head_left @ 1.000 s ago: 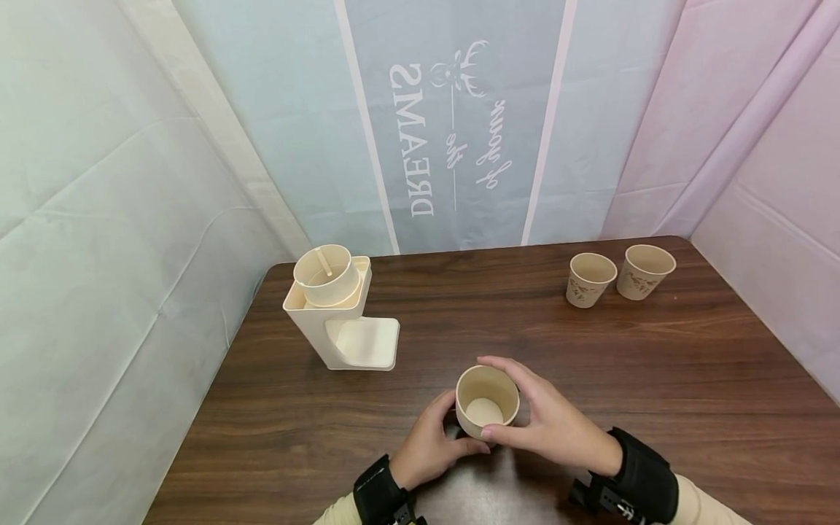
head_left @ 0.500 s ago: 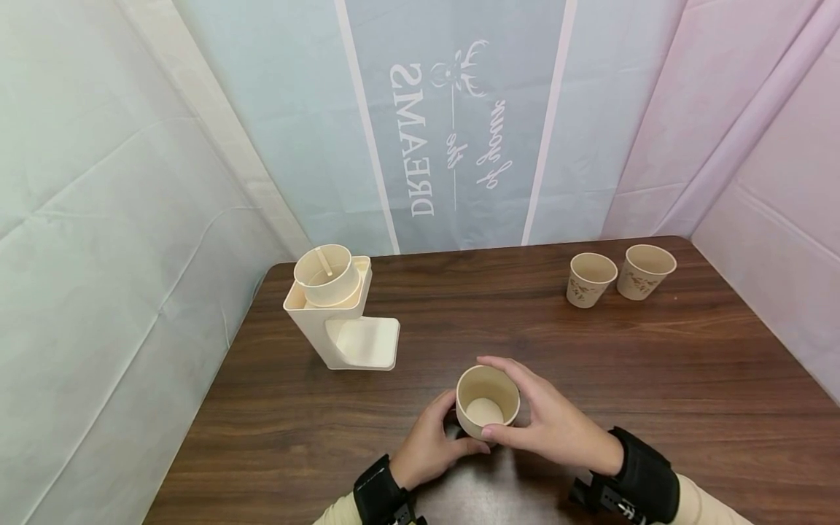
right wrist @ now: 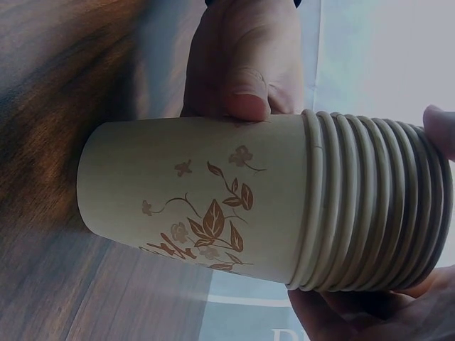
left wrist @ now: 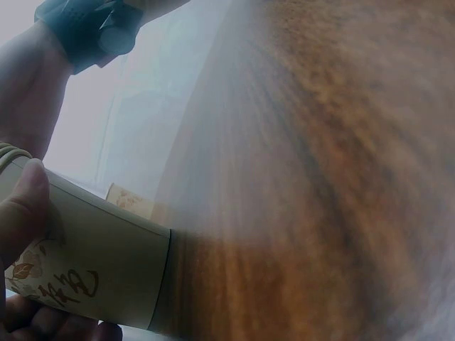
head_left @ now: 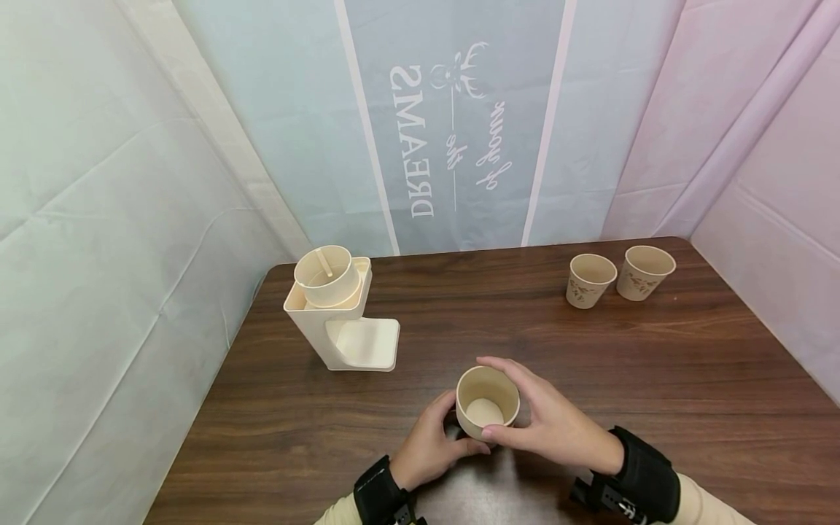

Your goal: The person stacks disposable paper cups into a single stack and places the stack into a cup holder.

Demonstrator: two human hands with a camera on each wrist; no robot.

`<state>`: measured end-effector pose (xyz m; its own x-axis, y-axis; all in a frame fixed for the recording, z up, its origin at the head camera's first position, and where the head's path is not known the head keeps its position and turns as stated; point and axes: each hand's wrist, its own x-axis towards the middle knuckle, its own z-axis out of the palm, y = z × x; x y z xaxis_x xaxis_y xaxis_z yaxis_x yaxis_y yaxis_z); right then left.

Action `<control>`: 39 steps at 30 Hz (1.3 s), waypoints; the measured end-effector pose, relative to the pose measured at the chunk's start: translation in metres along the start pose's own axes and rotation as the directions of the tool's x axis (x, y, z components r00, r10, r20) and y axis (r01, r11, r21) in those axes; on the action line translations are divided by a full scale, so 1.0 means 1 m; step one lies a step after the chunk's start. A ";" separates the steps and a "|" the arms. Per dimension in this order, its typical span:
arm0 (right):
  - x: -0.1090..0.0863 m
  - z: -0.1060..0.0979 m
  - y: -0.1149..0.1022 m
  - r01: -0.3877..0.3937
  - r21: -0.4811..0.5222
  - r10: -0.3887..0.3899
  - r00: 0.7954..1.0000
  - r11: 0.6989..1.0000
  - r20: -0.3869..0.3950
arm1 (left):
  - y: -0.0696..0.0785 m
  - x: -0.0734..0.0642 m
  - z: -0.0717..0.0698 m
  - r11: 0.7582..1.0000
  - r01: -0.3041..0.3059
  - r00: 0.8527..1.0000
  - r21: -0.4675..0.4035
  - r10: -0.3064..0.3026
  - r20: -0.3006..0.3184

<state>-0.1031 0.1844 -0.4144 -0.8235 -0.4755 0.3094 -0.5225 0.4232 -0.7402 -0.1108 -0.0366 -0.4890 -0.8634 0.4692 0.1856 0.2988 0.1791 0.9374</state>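
A stack of nested beige paper cups (head_left: pixel 487 386) stands upright near the front middle of the table, its open top facing up. Several rolled rims and a brown leaf-and-flower print on the lowest cup (right wrist: pixel 163 185) show in the right wrist view. My left hand (head_left: pixel 426 445) grips the lowest cup below the rims; its thumb (left wrist: pixel 27 206) lies along the cup's side in the left wrist view. Higher up, my right hand (head_left: pixel 551 419) holds the rims, thumb on the near side and fingers round the far side.
Two printed paper cups, a left one (head_left: pixel 586 292) and a right one (head_left: pixel 639 281), stand at the back right. At the back left is a cream plastic stand (head_left: pixel 321 328) bearing a round container (head_left: pixel 331 292) with a bar inside. Fabric walls (head_left: pixel 420 146) enclose the wooden table (head_left: pixel 295 430).
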 end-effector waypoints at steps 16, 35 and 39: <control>-0.002 -0.001 0.002 -0.002 0.019 0.002 1.000 1.000 0.005 | 0.000 0.000 0.000 1.000 0.007 1.000 0.004 -0.007 0.009; 0.006 -0.028 0.008 0.125 0.132 -0.104 0.983 0.983 -0.153 | 0.001 0.001 0.000 1.000 0.010 1.000 0.026 -0.009 -0.010; 0.010 -0.039 0.013 0.072 0.153 -0.036 0.974 0.986 -0.223 | 0.001 0.001 0.000 1.000 0.017 1.000 0.021 -0.017 -0.008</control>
<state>-0.1263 0.2150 -0.3975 -0.8326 -0.3065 0.4614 -0.5403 0.2655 -0.7985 -0.1111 -0.0361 -0.4883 -0.8715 0.4593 0.1720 0.2924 0.2049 0.9341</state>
